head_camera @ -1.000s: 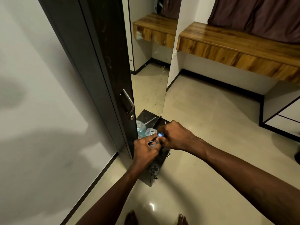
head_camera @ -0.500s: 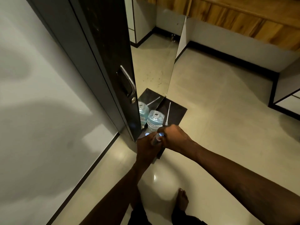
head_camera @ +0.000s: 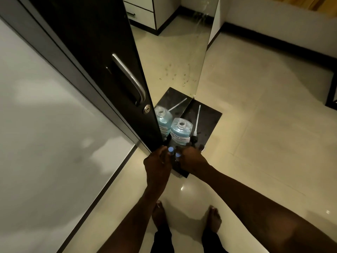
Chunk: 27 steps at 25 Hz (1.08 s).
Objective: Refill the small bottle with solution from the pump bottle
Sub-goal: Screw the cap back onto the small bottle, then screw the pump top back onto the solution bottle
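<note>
Down at the foot of the mirror [head_camera: 175,57], a dark surface [head_camera: 209,121] carried the pump bottle [head_camera: 180,131], which stood upright with its neck open and blue solution showing through clear walls. Its pump [head_camera: 196,123], with the long white tube, lay flat at the bottle's three o'clock, just beside it. At the bottle's six o'clock both hands met over the near edge of the surface. The left hand [head_camera: 156,162] had its fingers closed around what looked like the small bottle [head_camera: 170,149], only a pale blue spot of it showing; the right hand [head_camera: 193,159] was clenched round a second small bluish piece [head_camera: 178,155], possibly a cap, though too little showed to be sure. The door handle [head_camera: 130,79] stood well apart at ten o'clock. As a judgement, the small bottle would be light, hard and slick, easily tipped if released, so it was best pinched round its body below the neck. The pump bottle, largely full, would be heavier and sloshy; gripping its waist at the label seemed safest, since the open neck would spill if tilted carelessly.
</note>
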### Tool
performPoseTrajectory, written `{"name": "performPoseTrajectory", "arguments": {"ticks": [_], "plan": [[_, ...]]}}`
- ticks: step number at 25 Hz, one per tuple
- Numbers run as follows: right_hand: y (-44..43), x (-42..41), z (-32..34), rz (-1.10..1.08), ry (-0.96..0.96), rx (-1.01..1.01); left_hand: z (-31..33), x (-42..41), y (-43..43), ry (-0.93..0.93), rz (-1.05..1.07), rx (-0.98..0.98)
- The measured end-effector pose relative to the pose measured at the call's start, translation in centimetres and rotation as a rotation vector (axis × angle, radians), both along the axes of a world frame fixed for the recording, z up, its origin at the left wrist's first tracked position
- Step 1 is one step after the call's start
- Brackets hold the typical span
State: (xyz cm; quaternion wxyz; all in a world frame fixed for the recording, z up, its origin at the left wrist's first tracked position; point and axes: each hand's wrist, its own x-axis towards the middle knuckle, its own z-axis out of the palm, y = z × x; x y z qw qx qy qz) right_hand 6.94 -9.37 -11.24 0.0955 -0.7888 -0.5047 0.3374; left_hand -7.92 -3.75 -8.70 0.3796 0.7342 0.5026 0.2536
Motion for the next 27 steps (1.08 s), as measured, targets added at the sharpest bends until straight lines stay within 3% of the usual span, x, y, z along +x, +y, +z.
{"name": "performPoseTrajectory", "arguments": {"ticks": [19, 23, 27], "plan": [[-1.8, 2.3, -1.3, -0.118, 0.076, 0.053, 3.2, 4.8, 0.4, 0.034, -0.104, -0.077], [-2.7, 5.7, 0.1, -0.071, -0.187, 0.09, 1.9, 6.9, 0.1, 0.011, -0.075, -0.074], [-1.6, 8.1, 0.2, 0.05, -0.225, 0.097, 0.5, 9.0, 0.1, 0.02, -0.003, -0.109]]}}
